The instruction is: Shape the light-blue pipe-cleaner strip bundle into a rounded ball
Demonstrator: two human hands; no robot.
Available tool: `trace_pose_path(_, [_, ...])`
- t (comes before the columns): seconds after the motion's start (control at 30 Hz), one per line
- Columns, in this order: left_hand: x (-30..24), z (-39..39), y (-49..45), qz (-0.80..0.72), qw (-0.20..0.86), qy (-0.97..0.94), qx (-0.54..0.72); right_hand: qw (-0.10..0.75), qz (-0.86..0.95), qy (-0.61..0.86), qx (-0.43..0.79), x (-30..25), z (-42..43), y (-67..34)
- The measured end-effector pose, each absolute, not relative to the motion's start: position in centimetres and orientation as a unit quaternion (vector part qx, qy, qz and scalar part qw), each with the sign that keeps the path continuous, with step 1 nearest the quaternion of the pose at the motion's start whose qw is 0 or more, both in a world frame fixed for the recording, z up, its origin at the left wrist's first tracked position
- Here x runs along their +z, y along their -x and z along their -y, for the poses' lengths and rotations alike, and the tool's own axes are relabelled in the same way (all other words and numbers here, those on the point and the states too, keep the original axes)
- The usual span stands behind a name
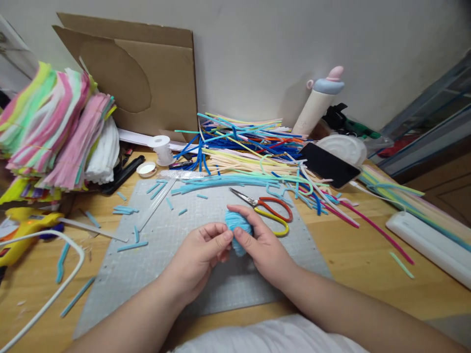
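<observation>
A rounded, ridged light-blue pipe-cleaner piece (239, 225) is held up over the grey cutting mat (147, 274). My right hand (263, 242) grips it from the right, thumb on the near face and fingers behind. From the left, my left hand (206, 247) pinches at its edge with thumb and forefinger; the exact spot between those fingertips is hidden. Just behind my right hand lie scissors (270, 208) with one red and one yellow handle, their blades pointing to the back left. Long light-blue pipe cleaners (224, 182) lie along the mat's far edge.
Short blue cuttings (132, 246) are scattered on the left. A yellow glue gun (25, 228) with a white cord lies there too. Bundled pipe cleaners (44, 127), cardboard (169, 73) and a mixed pile (239, 142) stand behind. A phone (329, 164) and power strip (430, 242) are right.
</observation>
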State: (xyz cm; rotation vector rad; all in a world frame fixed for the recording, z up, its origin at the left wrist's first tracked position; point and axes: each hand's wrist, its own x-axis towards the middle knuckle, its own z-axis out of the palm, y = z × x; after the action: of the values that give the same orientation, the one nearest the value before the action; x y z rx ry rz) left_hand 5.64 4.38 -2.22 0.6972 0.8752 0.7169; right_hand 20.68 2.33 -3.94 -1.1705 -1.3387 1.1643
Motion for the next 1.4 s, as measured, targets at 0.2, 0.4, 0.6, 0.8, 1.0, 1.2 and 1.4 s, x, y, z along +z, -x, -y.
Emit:
trace_pose_path(0.2, [-2.1, -4.4, -5.8, -0.413, 0.784, -0.331, 0.325, 0.520, 0.571, 0.484, 0.412, -4.2, -2.5, -20.7])
trace_pose_path(0.4, [-2.3, -4.2, -6.2, -0.436, 0.761, -0.351, 0.327, 0.536, 0.554, 0.511, 0.382, -4.2, -2.4, -20.2])
trace_pose_path(0.6, [-2.3, -4.0, -6.6, -0.432, 0.745, -0.385, 0.331, 0.555, 0.557, 0.522, 0.330, -3.8, -2.4, -20.1])
trace_pose_path(0.8, [-2.3, -3.5, -7.3, -0.396, 0.792, -0.315, 0.342, 0.576, 0.532, 0.524, 0.332, -3.8, -2.7, -19.8])
trace_pose_path(1.0, [-2.7, -3.2, -7.6, -0.391, 0.786, -0.286, 0.384, 0.559, 0.478, 0.541, 0.408, -3.9, -2.7, -19.2])
trace_pose_path(1.2, [-2.4, -3.1, -7.8, -0.386, 0.773, -0.312, 0.396, 0.560, 0.471, 0.521, 0.440, -4.3, -2.5, -19.2])
trace_pose_path(1.4, [-1.8, -3.3, -7.4, -0.393, 0.768, -0.319, 0.392, 0.579, 0.501, 0.512, 0.391, -4.0, -2.4, -19.7])
